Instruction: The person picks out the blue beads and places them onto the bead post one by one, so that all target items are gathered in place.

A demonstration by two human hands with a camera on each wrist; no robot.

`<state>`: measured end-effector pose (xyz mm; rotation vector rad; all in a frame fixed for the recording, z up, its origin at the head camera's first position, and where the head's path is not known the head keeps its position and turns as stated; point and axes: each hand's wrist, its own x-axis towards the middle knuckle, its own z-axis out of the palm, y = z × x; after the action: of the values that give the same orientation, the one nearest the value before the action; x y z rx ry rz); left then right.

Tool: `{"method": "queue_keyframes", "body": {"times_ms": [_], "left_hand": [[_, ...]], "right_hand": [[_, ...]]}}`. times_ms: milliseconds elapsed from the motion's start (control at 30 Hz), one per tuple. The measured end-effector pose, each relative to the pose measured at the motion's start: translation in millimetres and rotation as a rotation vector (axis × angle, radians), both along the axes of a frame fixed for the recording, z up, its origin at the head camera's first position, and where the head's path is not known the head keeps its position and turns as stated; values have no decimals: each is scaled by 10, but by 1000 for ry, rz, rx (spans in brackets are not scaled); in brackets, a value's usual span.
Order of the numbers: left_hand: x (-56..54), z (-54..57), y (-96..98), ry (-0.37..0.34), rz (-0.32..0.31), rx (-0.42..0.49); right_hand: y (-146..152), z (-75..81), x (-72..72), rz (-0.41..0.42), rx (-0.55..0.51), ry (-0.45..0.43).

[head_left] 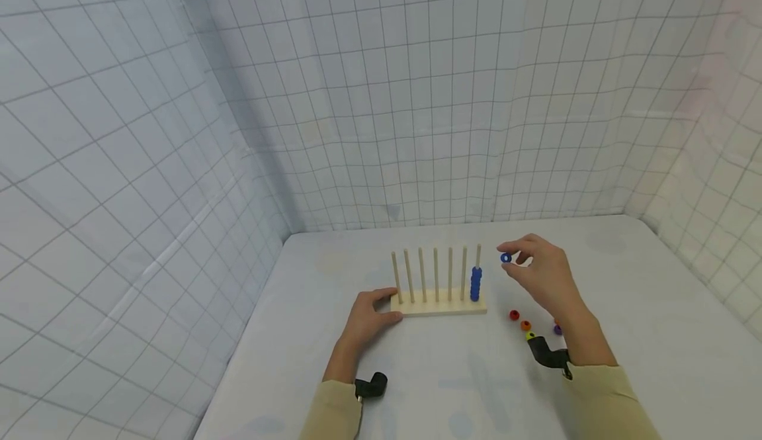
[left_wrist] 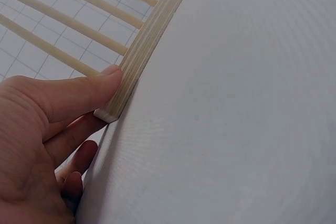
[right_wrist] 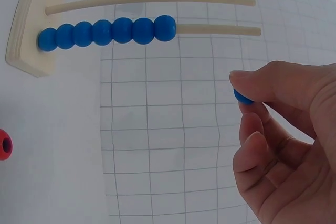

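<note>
A pale wooden base with a row of upright pegs, a bead rack point(head_left: 437, 306), stands on the white table. Its rightmost peg carries a stack of several blue beads point(right_wrist: 103, 32); bare wood shows above them, and the other pegs hold no beads. My left hand point(head_left: 364, 317) grips the rack's left end, thumb on the front edge point(left_wrist: 131, 72) and fingers behind. Between thumb and forefinger my right hand point(head_left: 544, 274) pinches a single blue bead point(head_left: 506, 257), its hole showing in the head view. That bead is level with the peg's upper part, a little to its right.
Loose beads lie on the table below the right hand: a red bead point(head_left: 514, 315), an orange bead point(head_left: 526, 325), a yellow bead point(head_left: 530, 336) and a purple bead point(head_left: 557, 329) partly behind the wrist. Grid-patterned white curtains point(head_left: 417, 96) enclose the table at the back and sides.
</note>
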<state>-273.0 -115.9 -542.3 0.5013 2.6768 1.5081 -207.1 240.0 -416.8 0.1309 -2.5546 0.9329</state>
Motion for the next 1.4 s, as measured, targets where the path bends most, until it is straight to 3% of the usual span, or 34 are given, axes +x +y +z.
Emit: {"method": "queue_keyframes", "body": {"times_ms": [633,833,1400], "left_hand": [[17,-37,-42,15,1,-3],[2,-33,-47,25,-9,-4],[-9,-26,-26,32,-25,-11]], "right_hand": [[-225,171,-88,56,-19,140],[-299,230,-101,84,-46,144],[-396,173,-169,88,-53,122]]}}
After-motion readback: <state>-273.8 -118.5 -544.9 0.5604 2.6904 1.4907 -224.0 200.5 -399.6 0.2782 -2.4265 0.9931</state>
